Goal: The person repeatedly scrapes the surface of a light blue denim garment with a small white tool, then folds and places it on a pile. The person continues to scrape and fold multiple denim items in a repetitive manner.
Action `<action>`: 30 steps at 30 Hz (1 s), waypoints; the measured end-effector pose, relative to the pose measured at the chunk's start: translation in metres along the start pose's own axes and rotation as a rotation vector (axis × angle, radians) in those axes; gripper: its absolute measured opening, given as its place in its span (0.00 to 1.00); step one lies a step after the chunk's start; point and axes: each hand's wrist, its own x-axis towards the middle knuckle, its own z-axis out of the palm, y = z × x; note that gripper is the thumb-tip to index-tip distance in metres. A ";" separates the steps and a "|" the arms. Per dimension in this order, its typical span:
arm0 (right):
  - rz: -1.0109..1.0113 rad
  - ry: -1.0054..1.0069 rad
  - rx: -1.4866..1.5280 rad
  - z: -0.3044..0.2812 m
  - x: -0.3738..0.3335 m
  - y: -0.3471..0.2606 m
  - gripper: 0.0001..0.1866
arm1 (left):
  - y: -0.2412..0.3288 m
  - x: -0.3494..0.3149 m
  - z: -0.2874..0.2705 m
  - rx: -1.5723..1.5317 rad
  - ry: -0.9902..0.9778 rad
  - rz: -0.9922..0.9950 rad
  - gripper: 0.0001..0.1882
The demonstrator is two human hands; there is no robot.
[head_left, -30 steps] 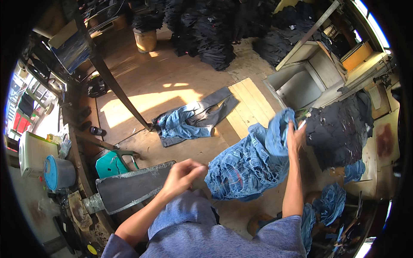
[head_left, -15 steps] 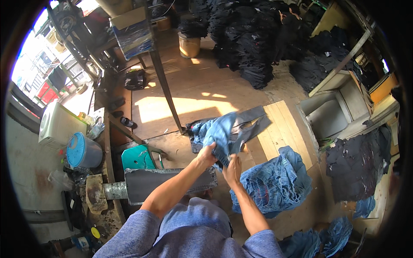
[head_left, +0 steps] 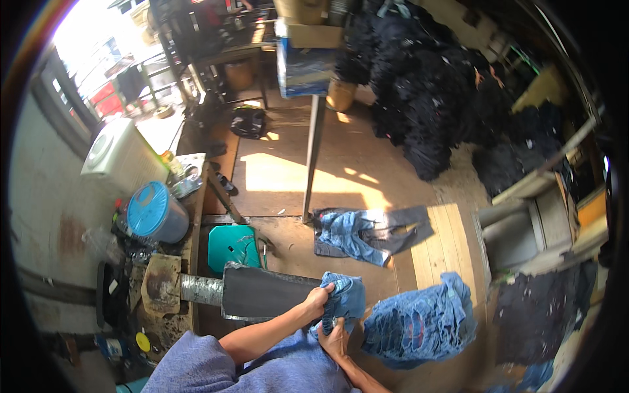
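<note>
While both your hands close on a blue denim garment point(head_left: 350, 298), it sits by the right end of the black board point(head_left: 265, 292), whose long axis runs left to right; your left hand point(head_left: 318, 299) is nearer the board (whether cloth touches it, I cannot tell), and your right hand point(head_left: 335, 340) grips lower down. The garment looks soft and creased, the board flat and matte with a crinkled silvery neck point(head_left: 200, 291). Rightward, a denim pile point(head_left: 422, 331) bulges in ruffled folds.
</note>
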 end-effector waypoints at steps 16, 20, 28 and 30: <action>-0.257 -0.180 0.047 -0.088 0.044 -0.065 0.14 | 0.048 -0.088 -0.131 0.244 0.104 0.172 0.24; -0.272 -0.200 -0.132 -0.117 0.050 -0.051 0.09 | 0.098 -0.140 -0.232 0.077 0.169 0.286 0.17; -0.069 0.117 -0.041 -0.115 0.117 0.063 0.25 | 0.100 -0.181 -0.194 1.278 1.047 1.394 0.26; -0.076 0.085 -0.066 -0.105 0.131 0.080 0.32 | 0.095 -0.181 -0.168 1.436 0.633 1.489 0.22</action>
